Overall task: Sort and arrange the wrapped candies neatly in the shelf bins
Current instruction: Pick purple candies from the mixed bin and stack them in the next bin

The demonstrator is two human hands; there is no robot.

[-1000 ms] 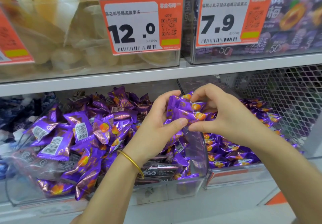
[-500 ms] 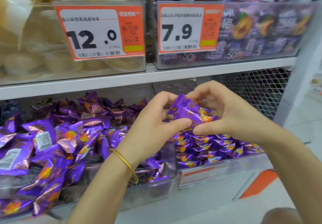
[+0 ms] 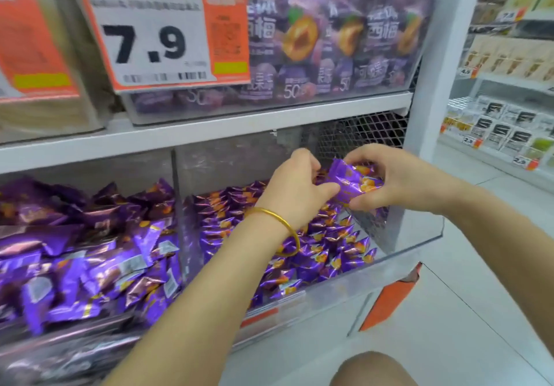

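A small bunch of purple wrapped candies (image 3: 355,182) with orange prints is held between both hands above the right clear bin (image 3: 398,258). My left hand (image 3: 295,189), with a gold bangle at the wrist, pinches the bunch from the left. My right hand (image 3: 386,180) grips it from the right, fingers curled over the top. Below them the right bin holds several small purple candies (image 3: 326,250) lying in rows. The left bin (image 3: 90,250) is piled with larger purple packets in disorder.
An upper shelf (image 3: 209,133) carries a clear bin of purple pouches (image 3: 329,55) and a 7.9 price tag (image 3: 159,37). A grey upright post (image 3: 431,70) and wire mesh (image 3: 359,133) close the right side. Another shelf of goods (image 3: 503,127) stands across the aisle. My knee (image 3: 374,370) shows below.
The view has swung right, shifting the shelf leftward. Both hands, still holding the candy bunch, have moved right over the right bin's far end.
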